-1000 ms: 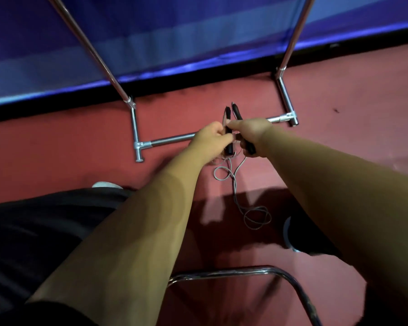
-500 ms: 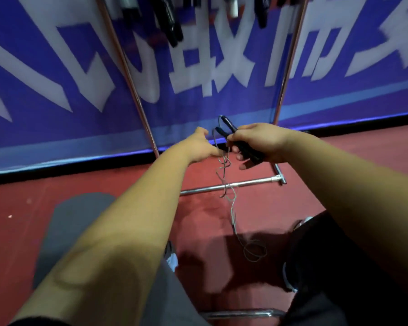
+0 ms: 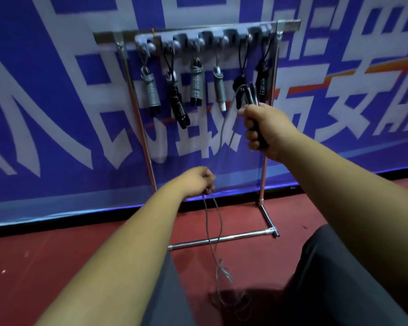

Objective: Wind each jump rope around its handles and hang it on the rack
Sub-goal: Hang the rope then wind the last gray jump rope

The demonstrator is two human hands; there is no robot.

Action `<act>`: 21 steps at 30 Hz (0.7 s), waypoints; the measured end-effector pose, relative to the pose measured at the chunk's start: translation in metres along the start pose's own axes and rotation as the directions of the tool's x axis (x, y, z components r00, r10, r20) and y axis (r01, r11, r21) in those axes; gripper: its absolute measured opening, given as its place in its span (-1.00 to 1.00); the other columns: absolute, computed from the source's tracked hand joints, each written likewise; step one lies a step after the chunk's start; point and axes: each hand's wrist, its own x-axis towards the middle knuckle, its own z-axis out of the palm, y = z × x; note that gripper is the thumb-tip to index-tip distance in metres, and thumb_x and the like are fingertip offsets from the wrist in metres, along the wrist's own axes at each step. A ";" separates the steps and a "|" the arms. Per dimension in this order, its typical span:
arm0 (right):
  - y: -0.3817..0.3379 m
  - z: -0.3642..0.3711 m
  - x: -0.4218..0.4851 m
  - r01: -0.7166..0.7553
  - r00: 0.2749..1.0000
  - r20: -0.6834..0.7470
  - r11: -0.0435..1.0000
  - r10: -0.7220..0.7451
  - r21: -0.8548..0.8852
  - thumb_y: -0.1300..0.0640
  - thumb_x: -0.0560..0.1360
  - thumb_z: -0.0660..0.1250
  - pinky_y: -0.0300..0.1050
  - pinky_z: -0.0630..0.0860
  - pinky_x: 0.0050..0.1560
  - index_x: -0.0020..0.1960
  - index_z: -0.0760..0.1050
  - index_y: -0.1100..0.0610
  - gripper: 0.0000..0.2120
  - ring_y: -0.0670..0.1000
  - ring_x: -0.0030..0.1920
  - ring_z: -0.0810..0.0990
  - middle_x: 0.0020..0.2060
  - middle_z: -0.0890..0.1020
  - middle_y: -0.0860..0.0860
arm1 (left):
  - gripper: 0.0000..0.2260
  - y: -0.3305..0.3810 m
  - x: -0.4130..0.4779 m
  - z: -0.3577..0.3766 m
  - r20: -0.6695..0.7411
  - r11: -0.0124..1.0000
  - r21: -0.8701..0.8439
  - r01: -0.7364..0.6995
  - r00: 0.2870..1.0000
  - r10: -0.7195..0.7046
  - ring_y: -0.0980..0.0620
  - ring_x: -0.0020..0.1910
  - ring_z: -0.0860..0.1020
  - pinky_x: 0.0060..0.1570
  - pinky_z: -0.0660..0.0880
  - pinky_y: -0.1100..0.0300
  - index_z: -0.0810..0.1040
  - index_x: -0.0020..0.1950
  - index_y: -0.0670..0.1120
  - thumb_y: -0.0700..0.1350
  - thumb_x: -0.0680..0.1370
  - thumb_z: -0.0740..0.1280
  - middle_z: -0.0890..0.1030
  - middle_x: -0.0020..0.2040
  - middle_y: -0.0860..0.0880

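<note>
One rack [image 3: 222,240] stands on the red floor [image 3: 57,267], with a big blue banner [image 3: 57,114] behind it. Six wound ropes hang in a row from the top of the rack: three grey ropes [image 3: 196,83] and three black ropes [image 3: 178,104].

Two hands are in front of the rack, well apart. The right hand [image 3: 266,130] is up high, near the right end of the row, and grips two black handles [image 3: 247,96] together in its fist. The handles stand in front of one black rope on the rack and hide part of it. The left hand [image 3: 196,182] is lower, in front of the middle of the rack, and pinches the thin grey cord [image 3: 223,274] of this one jump rope. The cord runs from the handles down to the left hand in two lines. Then it hangs down in front of the rack's bottom bar and ends in loose loops on the floor.

Two knees in dark trousers [image 3: 339,267] show in front of the rack. The left arm hides the left end of the bottom bar.
</note>
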 end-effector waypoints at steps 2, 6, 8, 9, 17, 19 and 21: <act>-0.013 -0.002 -0.003 0.048 0.998 -0.052 0.999 -0.047 0.017 0.12 0.57 0.37 -0.13 0.18 -0.38 0.09 0.54 0.09 -0.89 -0.01 -0.42 0.27 -0.36 0.38 -0.01 | -0.90 0.021 -0.004 -0.022 -0.174 0.907 -0.418 -0.048 0.984 -0.028 0.08 -0.38 0.63 -0.15 0.61 0.04 0.48 0.05 -0.13 -0.14 0.71 0.35 0.59 -0.23 -0.12; -0.025 -0.005 -0.005 0.053 0.996 -0.069 0.997 -0.057 -0.059 0.10 0.55 0.36 -0.09 0.23 -0.37 0.10 0.60 0.13 -0.83 0.01 -0.40 0.30 -0.36 0.41 0.02 | -0.76 0.064 -0.019 -0.071 -0.231 0.645 -0.742 -0.184 0.973 0.012 0.13 -0.43 0.45 -0.32 0.63 0.14 0.54 0.24 -0.13 -0.09 0.63 0.46 0.49 -0.22 -0.03; -0.022 -0.003 -0.005 0.065 0.997 -0.029 0.983 -0.071 -0.169 0.09 0.56 0.37 -0.08 0.24 -0.37 0.06 0.59 0.13 -0.87 0.03 -0.38 0.30 -0.31 0.41 0.08 | -0.62 0.065 -0.024 -0.084 -0.080 0.907 -0.421 0.000 0.996 -0.038 0.06 -0.38 0.55 -0.32 0.55 0.14 0.55 0.23 -0.16 0.02 0.56 0.55 0.54 -0.16 -0.11; -0.019 -0.001 -0.006 0.073 0.997 -0.006 0.974 -0.076 -0.216 0.10 0.58 0.37 -0.07 0.24 -0.36 0.03 0.56 0.13 -0.90 0.05 -0.36 0.30 -0.28 0.39 0.11 | -0.55 0.062 -0.024 -0.089 0.008 0.970 -0.204 0.129 0.991 -0.130 0.02 -0.36 0.58 -0.31 0.51 0.14 0.54 0.20 -0.19 0.10 0.54 0.57 0.56 -0.16 -0.13; 0.019 0.022 -0.001 0.084 0.979 0.202 0.890 0.009 -0.448 0.04 0.60 0.43 -0.10 0.30 -0.40 -0.01 0.54 0.11 -0.85 0.03 -0.38 0.37 -0.29 0.45 0.06 | -0.14 0.052 -0.017 -0.076 -0.084 0.996 -0.077 -0.049 0.996 0.043 0.05 0.55 0.39 0.53 0.36 -0.03 0.29 0.66 -0.02 0.12 0.45 0.56 0.39 0.62 -0.02; 0.030 0.027 0.000 0.080 0.970 0.237 0.872 0.042 -0.483 0.06 0.60 0.43 -0.09 0.29 -0.41 0.02 0.57 0.14 -0.86 0.01 -0.41 0.36 -0.29 0.45 0.08 | -0.25 0.056 -0.012 -0.069 -0.111 0.952 -0.236 -0.193 0.979 0.171 0.14 0.53 0.42 0.51 0.39 0.06 0.42 0.55 0.02 0.01 0.37 0.54 0.49 0.54 0.02; 0.042 0.028 0.004 0.060 0.968 0.240 0.857 0.075 -0.512 0.05 0.60 0.43 -0.09 0.31 -0.41 0.07 0.60 0.19 -0.80 0.00 -0.40 0.38 -0.28 0.47 0.07 | -0.52 0.063 -0.013 -0.065 -0.136 0.937 -0.232 -0.260 0.963 0.233 0.20 0.29 0.60 0.33 0.51 0.19 0.55 0.40 -0.01 -0.13 0.47 0.47 0.68 0.27 0.05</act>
